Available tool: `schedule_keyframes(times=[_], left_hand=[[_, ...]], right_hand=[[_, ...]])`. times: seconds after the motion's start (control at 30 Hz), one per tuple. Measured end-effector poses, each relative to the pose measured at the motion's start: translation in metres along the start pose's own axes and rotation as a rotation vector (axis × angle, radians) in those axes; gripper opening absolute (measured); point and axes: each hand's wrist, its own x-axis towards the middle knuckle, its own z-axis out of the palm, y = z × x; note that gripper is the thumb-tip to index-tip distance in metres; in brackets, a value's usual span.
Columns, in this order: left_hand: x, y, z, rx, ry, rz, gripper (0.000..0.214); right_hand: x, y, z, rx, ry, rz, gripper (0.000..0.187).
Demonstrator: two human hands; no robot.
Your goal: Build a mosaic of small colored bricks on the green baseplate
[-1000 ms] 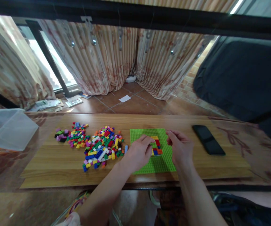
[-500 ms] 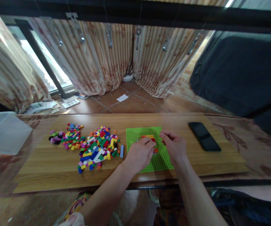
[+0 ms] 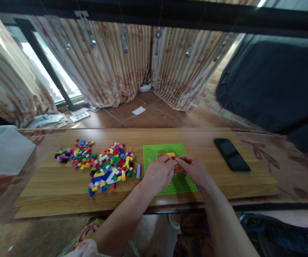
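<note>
A green baseplate [image 3: 150,151] lies on the wooden board, with a small build of red, orange and yellow toy bricks [image 3: 177,170] on it. My left hand [image 3: 159,174] is over the build's left side, its fingers curled down onto the bricks and covering much of them. From the right, my right hand [image 3: 194,170] reaches in with thumb and forefinger pinched together at the build's edge, near the left fingertips. Whatever lies in that pinch is too small and hidden to name.
Loose coloured bricks [image 3: 111,164] are heaped on the board's left half, with a blue brick [image 3: 138,171] beside the baseplate. A black phone [image 3: 231,154] lies at the right. A translucent plastic bin [image 3: 6,150] stands at the far left.
My right hand has moved left and slightly down, from the baseplate's right side to the brick build, close to my left fingers. My left hand stays nearly in place.
</note>
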Motion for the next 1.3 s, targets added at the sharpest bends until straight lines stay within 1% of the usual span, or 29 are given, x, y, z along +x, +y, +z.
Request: schedule_keyframes(times=[0.23,0.5,0.87,1.3], left_hand=[[0.001,0.0,0.002,-0.02,0.023,-0.006,0.022],[0.001,0.002,0.004,-0.027,0.053,-0.008,0.02],[0.001,0.002,0.006,-0.052,0.078,-0.045,0.019],[0.0,0.003,0.005,-0.068,0.083,-0.084,0.015]], right_hand=[[-0.005,-0.012,-0.001,0.093,-0.019,0.105,0.04],[-0.007,-0.006,-0.004,0.132,-0.06,0.145,0.042],[-0.006,-0.004,-0.004,0.157,-0.075,0.107,0.033],[-0.005,0.001,-0.002,0.133,-0.072,0.079,0.03]])
